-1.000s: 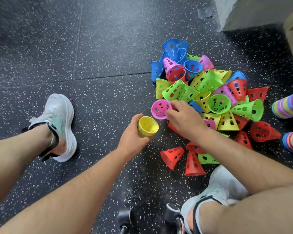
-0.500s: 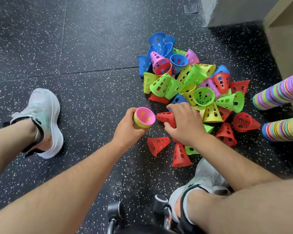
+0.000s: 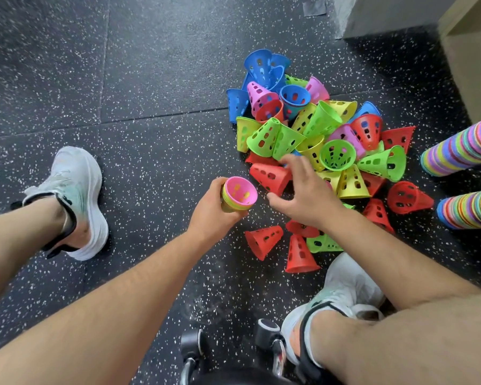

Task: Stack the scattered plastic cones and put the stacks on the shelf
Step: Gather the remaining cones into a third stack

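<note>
Plastic cones [image 3: 264, 134]: perforated; blue, pink, red, yellow and green; heaped loose on the dark speckled floor [image 3: 150, 79], right of centre. Most lie on their sides, some with the open mouth up.

Outliers: two red cones [image 3: 263, 240] and a green cone [image 3: 322, 243] lie at the near edge of the heap, just beside the right shoe [image 3: 345, 290].

Small stack [image 3: 233, 202]: a few nested cones, yellow outermost, with a pink cone [image 3: 239, 193] innermost and its mouth up. Held above the floor, just left of the heap.

Left grip [image 3: 211, 209]: wrapped round the small stack from the left, fingers curled about its side.

Right grip [image 3: 308, 198]: wide, fingers spread and holding nothing, palm down over the near-left edge of the heap. Thumb and fingers lie either side of a red cone [image 3: 270, 177] that is on its side; contact cannot be told.

Long stacks [image 3: 461, 145]: two many-coloured columns of nested cones, lying on the floor at the right edge, one nearer than the other, both cut off by the frame.

Also present: left shoe [image 3: 78, 195], white, well apart from the heap; two chair casters [image 3: 267, 329] at the bottom; a pale wooden unit [image 3: 472, 65] at the upper right.
</note>
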Demonstrator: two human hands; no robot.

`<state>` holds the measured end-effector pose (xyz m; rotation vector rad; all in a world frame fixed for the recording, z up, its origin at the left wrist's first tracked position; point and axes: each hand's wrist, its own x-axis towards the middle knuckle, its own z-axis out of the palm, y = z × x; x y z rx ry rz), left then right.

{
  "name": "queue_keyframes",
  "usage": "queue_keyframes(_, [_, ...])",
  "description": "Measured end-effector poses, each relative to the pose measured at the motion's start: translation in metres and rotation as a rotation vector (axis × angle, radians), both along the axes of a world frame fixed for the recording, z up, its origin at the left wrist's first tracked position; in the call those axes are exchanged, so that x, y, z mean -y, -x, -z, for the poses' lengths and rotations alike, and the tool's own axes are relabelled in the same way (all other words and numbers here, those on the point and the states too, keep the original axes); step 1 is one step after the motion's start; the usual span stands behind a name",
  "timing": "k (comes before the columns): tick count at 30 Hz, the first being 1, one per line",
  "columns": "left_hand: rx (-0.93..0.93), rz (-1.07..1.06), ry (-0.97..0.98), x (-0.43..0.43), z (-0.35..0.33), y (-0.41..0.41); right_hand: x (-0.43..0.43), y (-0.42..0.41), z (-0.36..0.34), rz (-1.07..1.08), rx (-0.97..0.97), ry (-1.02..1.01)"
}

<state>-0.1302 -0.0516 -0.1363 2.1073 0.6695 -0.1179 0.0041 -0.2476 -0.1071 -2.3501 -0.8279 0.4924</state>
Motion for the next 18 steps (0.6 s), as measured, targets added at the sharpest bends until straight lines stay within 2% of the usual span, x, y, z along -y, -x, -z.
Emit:
queue_keyframes(2, [0.005, -0.004, 0.006, -0.001, 0.0, 0.0, -0.001, 0.0, -0.01, 0.109, -0.11, -0.129])
queue_keyframes(4, [0.015, -0.002, 0.013, -0.002, 0.0, 0.001, -0.004, 0.002, -0.018, 0.12, -0.127, -0.158])
queue_keyframes(8, [0.043, 0.044, 0.031, 0.0, -0.002, 0.001, -0.012, 0.01, -0.016, -0.028, -0.115, -0.13])
queue_keyframes(12, [0.048, 0.127, 0.009, 0.002, -0.001, 0.003, -0.018, 0.022, -0.003, -0.248, -0.06, 0.014])
queue_keyframes(14, [0.043, 0.161, 0.002, 0.0, -0.001, 0.006, -0.017, 0.025, 0.003, -0.282, -0.078, 0.044])
queue_keyframes(16, [0.038, 0.161, -0.008, -0.002, -0.001, 0.012, -0.013, 0.03, 0.008, -0.237, -0.025, 0.025])
queue_keyframes(18, [0.024, 0.148, -0.014, -0.005, 0.0, 0.021, -0.007, 0.038, 0.011, -0.254, 0.13, -0.053])
